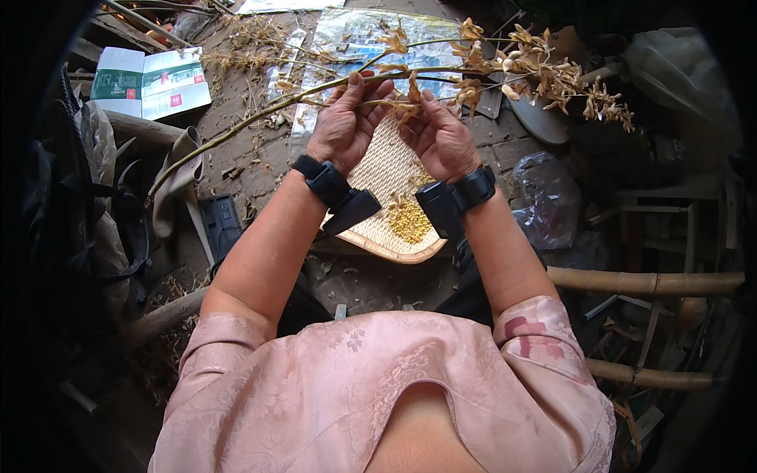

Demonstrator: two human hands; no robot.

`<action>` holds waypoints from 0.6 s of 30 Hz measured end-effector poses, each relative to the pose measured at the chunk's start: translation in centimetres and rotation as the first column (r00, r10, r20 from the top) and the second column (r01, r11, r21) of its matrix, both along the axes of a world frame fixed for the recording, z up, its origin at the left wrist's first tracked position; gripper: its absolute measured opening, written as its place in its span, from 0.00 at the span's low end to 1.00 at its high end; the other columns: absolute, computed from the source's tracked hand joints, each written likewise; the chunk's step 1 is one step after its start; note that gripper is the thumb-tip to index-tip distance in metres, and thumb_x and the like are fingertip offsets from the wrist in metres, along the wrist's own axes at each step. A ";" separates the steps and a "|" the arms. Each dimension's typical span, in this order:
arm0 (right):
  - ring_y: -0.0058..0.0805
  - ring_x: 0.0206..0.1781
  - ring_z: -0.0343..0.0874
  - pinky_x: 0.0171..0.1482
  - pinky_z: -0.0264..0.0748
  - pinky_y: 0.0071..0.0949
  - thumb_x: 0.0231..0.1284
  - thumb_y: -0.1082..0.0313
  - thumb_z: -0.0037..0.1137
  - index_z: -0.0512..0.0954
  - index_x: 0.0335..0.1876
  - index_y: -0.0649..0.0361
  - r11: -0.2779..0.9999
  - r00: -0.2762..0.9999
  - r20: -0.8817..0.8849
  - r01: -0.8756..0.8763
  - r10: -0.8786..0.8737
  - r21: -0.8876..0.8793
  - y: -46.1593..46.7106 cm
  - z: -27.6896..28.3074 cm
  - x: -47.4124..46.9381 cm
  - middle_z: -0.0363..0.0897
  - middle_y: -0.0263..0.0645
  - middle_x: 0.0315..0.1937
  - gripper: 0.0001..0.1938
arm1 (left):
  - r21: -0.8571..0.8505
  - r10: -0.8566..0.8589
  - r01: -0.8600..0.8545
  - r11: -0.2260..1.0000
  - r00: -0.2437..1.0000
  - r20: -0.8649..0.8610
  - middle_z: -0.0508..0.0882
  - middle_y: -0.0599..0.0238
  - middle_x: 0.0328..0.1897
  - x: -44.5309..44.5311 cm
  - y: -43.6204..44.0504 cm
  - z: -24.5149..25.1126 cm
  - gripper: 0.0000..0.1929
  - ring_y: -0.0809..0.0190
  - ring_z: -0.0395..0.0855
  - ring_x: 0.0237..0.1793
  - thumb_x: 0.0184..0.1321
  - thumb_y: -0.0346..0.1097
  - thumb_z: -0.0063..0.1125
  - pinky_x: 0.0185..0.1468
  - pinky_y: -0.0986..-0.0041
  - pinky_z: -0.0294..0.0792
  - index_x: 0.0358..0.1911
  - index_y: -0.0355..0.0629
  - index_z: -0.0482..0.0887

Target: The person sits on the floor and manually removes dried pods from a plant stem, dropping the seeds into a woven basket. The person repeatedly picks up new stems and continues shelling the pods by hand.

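Note:
A long dried plant stalk with branches and brown, dry pods at its right end stretches across both hands. My left hand grips the stalk near its middle, thumb on top. My right hand has its thumb and fingers closed on a dry pod of a lower branch. Below the hands lies a woven tray with a rounded rim, bearing a small heap of yellow beans and some husk bits. Each wrist wears a black strap with a black device.
A plastic sack lies flat beyond the tray, with dry stalks to its left. A flattened printed carton is at upper left. Clear plastic bags lie at right, above bamboo poles. A wooden log is at lower left.

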State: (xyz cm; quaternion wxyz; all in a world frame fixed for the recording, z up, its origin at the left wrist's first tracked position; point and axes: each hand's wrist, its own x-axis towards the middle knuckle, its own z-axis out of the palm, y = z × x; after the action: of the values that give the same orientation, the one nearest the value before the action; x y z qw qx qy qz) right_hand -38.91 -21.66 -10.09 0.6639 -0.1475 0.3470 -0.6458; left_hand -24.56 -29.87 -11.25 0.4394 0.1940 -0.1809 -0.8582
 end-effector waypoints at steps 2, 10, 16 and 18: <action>0.25 0.43 0.79 0.46 0.75 0.24 0.68 0.56 0.44 0.76 0.46 0.57 1.000 1.000 0.022 -0.021 0.020 0.002 0.0 -0.1 -0.1 0.80 0.33 0.40 0.14 | -0.007 0.003 -0.003 1.000 1.000 -0.007 0.82 0.58 0.45 0.0 -0.1 0.2 0.12 0.58 0.82 0.48 0.63 0.40 0.53 0.48 0.71 0.77 0.43 0.40 0.75; 0.28 0.42 0.80 0.41 0.78 0.25 0.66 0.51 0.45 0.74 0.42 0.59 0.974 0.963 -0.263 0.002 0.060 0.228 0.5 1.7 0.4 0.80 0.39 0.40 0.17 | -0.234 0.054 -0.036 0.972 0.996 0.070 0.83 0.55 0.43 0.9 -1.0 1.3 0.15 0.57 0.82 0.48 0.63 0.40 0.51 0.51 0.69 0.75 0.44 0.35 0.77; 0.21 0.30 0.81 0.31 0.75 0.17 0.64 0.56 0.50 0.76 0.42 0.61 0.977 0.828 -0.558 0.065 0.061 0.204 1.5 2.9 1.1 0.82 0.38 0.34 0.15 | -0.370 0.117 -0.059 0.927 0.983 0.138 0.84 0.55 0.42 1.3 -1.6 1.6 0.15 0.59 0.83 0.46 0.63 0.41 0.52 0.49 0.71 0.75 0.45 0.36 0.78; 0.19 0.29 0.80 0.28 0.74 0.14 0.63 0.59 0.53 0.76 0.45 0.62 0.994 0.763 -0.642 0.105 -0.075 0.009 1.4 2.7 1.3 0.82 0.37 0.34 0.13 | -0.399 0.112 -0.039 0.916 0.980 0.162 0.84 0.55 0.42 1.4 -1.5 1.7 0.15 0.59 0.83 0.45 0.63 0.41 0.52 0.49 0.72 0.75 0.45 0.36 0.79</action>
State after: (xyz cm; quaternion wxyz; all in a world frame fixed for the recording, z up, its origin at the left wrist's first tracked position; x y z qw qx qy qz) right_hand -37.60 -20.30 -7.38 0.4771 -0.3273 0.5735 -0.5800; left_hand -23.21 -31.34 -9.59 0.4840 0.1860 -0.3816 -0.7652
